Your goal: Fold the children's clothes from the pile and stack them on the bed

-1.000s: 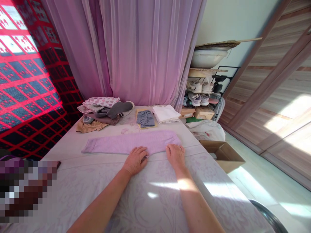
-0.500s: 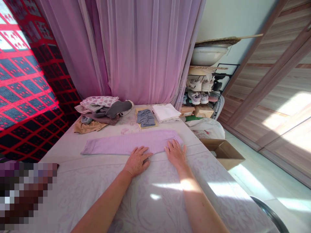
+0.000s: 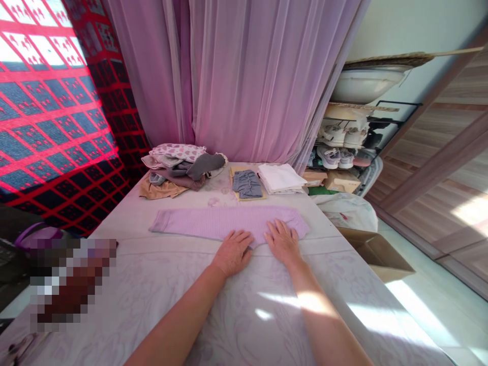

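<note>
Under two flat, loosely splayed hands (image 3: 233,252) lies one lilac garment (image 3: 213,219); beyond them sit one grey garment (image 3: 247,184) and one white cloth stack (image 3: 282,177).

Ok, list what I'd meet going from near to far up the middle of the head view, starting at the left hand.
Left hand, its fingers on the near edge of the lavender garment → folded grey garment → purple curtain.
</note>
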Demonstrator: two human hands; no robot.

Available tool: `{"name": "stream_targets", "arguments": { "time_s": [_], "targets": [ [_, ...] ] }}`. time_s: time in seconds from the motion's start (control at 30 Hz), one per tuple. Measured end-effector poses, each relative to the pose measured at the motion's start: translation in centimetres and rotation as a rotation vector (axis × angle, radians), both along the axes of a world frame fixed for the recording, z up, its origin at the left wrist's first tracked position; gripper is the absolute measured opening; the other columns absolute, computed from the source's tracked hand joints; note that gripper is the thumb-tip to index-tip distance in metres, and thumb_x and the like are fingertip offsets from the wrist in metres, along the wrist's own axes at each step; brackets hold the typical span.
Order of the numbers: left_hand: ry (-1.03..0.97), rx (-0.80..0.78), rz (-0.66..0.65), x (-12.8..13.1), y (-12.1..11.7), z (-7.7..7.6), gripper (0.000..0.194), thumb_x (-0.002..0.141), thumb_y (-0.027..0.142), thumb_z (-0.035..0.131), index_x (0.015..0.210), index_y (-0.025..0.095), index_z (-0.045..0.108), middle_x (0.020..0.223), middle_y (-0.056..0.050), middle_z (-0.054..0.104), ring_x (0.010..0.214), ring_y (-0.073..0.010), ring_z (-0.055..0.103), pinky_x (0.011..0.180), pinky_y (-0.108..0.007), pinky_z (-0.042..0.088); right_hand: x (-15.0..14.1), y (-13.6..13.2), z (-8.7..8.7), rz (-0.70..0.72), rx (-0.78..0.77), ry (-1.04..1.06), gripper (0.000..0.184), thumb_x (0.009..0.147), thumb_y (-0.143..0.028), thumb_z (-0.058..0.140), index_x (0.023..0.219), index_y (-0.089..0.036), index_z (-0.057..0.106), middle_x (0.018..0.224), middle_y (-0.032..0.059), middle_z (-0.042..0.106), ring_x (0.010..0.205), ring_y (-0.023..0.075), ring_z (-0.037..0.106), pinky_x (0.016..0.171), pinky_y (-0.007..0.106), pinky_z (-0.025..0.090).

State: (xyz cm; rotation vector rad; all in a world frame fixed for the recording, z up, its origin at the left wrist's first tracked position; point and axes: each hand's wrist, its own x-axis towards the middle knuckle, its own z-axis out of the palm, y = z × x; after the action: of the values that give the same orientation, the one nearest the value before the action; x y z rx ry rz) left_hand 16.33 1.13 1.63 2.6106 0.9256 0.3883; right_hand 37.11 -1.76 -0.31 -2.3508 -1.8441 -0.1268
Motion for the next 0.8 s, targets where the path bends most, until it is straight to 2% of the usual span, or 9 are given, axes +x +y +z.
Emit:
{"name": "stream_targets", "arguments": {
  "time_s": [0.07,0.13,0.2,0.27,0.37,0.43,0.53,0.8],
  "targets": [
    [0.013,0.032,0.031,-1.3,0.1,-0.1,0.043,0.091,0.031,0.049,0.133,0.024,0.055,0.146,-0.008,0.051,0.138,-0.0255,0.041,0.118,-0.053,0.022,0.1,-0.3,-0.4,-0.006,0.042,0.006,0.046,0.097,-0.038,0.037,0.14,-0.025,0.049,0.151,0.0115,0.042,0.138,0.0269,0.035,0.109,0.056,0.026],
    [0.029,0.075,0.103,-3.6,0.5,-0.1,0.044,0.093,0.034,0.046,0.135,0.025,0.054,0.145,-0.007,0.053,0.137,-0.0248,0.042,0.118,-0.053,0.022,0.0,-0.7,-0.5,0.011,0.148,0.035,0.045,0.096,-0.035,0.039,0.137,-0.022,0.052,0.145,0.0131,0.049,0.134,0.0269,0.041,0.108,0.053,0.029],
    [0.055,0.114,0.193,-6.9,1.4,-0.3,0.043,0.093,0.034,0.045,0.135,0.026,0.054,0.143,-0.006,0.054,0.135,-0.0247,0.044,0.117,-0.053,0.023,-0.7,-1.2,-0.2,0.098,0.273,0.092,0.041,0.095,-0.032,0.041,0.13,-0.02,0.058,0.136,0.0131,0.057,0.127,0.0258,0.048,0.106,0.049,0.034],
    [0.075,0.15,0.261,-10.6,2.6,-0.4,0.041,0.093,0.035,0.045,0.131,0.028,0.058,0.141,-0.006,0.057,0.134,-0.0266,0.046,0.115,-0.056,0.026,-2.1,-1.7,0.3,0.246,0.368,0.16,0.034,0.094,-0.031,0.044,0.118,-0.021,0.066,0.127,0.0108,0.063,0.12,0.0235,0.053,0.104,0.043,0.037],
    [0.058,0.183,0.331,-15.4,4.7,-0.6,0.04,0.092,0.04,0.044,0.126,0.028,0.062,0.136,-0.006,0.06,0.129,-0.0284,0.051,0.112,-0.057,0.032,-4.3,-2.3,1.0,0.4,0.388,0.227,0.025,0.091,-0.032,0.052,0.105,-0.023,0.07,0.116,0.0078,0.068,0.113,0.0219,0.056,0.099,0.038,0.041],
    [0.008,0.18,0.334,-17.5,5.8,-0.7,0.041,0.091,0.045,0.045,0.12,0.027,0.067,0.13,-0.007,0.065,0.123,-0.0267,0.056,0.108,-0.048,0.04,-5.3,-2.4,1.3,0.416,0.34,0.244,0.02,0.089,-0.032,0.058,0.102,-0.024,0.071,0.11,0.007,0.069,0.106,0.022,0.058,0.093,0.037,0.043],
    [-0.07,0.174,0.345,-18.7,6.7,-1.0,0.042,0.09,0.051,0.046,0.112,0.026,0.071,0.121,-0.006,0.069,0.114,-0.0242,0.062,0.103,-0.041,0.046,-5.5,-2.4,1.5,0.434,0.259,0.231,0.018,0.089,-0.03,0.059,0.1,-0.025,0.072,0.103,0.0059,0.069,0.098,0.0209,0.058,0.087,0.035,0.044],
    [-0.164,0.187,0.353,-18.4,6.8,-1.4,0.037,0.089,0.047,0.048,0.106,0.026,0.073,0.113,-0.006,0.072,0.106,-0.0231,0.065,0.099,-0.041,0.049,-4.7,-2.0,1.5,0.463,0.154,0.116,0.026,0.098,-0.027,0.046,0.099,-0.024,0.072,0.098,0.0064,0.069,0.092,0.0193,0.059,0.081,0.033,0.044]
  ]
}}
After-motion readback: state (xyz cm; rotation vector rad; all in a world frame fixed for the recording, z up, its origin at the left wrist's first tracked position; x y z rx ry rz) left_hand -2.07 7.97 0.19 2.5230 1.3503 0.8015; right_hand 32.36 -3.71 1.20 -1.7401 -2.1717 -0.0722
